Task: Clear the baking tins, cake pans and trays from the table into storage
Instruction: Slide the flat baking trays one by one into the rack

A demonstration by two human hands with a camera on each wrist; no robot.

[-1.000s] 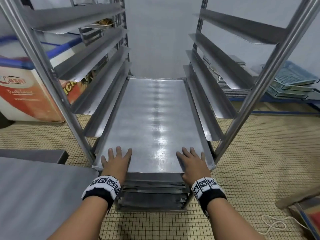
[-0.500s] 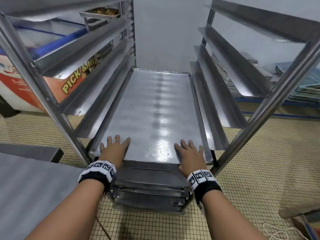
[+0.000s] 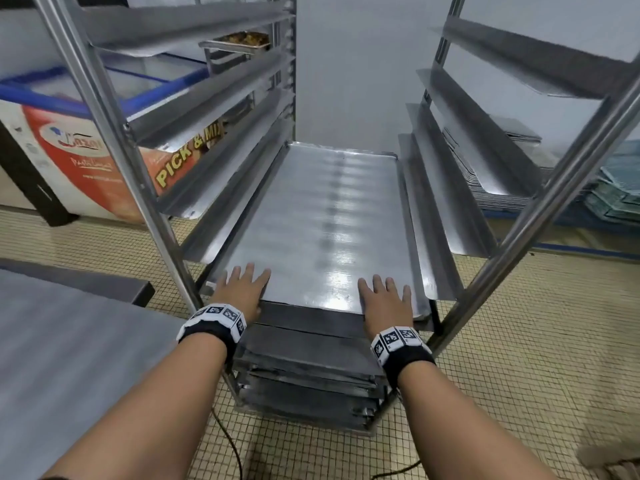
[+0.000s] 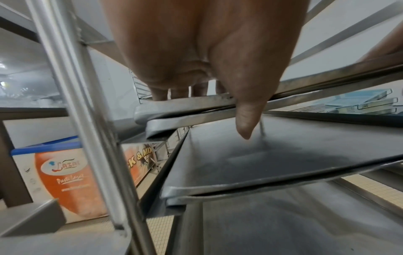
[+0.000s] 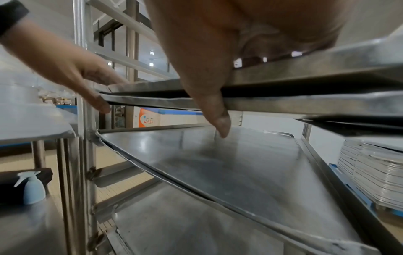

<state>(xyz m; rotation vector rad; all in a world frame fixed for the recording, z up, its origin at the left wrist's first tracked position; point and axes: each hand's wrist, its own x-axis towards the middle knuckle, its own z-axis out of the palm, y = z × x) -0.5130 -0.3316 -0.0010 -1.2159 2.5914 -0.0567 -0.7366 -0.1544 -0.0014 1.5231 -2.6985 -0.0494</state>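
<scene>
Fingers: left hand (image 3: 242,289) and right hand (image 3: 384,301) lie flat, fingers (image 3: 379,285) straight on the tray's near edge, thumbs hanging below the rim, gripping nothing.
Tray (image 3: 322,223): on the rack's (image 3: 104,109) side runners, near edge almost at the front posts, above stacked trays.
Technique: push evenly with both palms, keeping it square to the runners.
Writing: freezer (image 3: 79,157) reads "PICK & MIX"; the logo may read "Lazar".

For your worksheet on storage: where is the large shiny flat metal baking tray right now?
In the head view, the large shiny flat metal baking tray lies centrally on the steel rack's runners, above darker stacked trays.
</scene>
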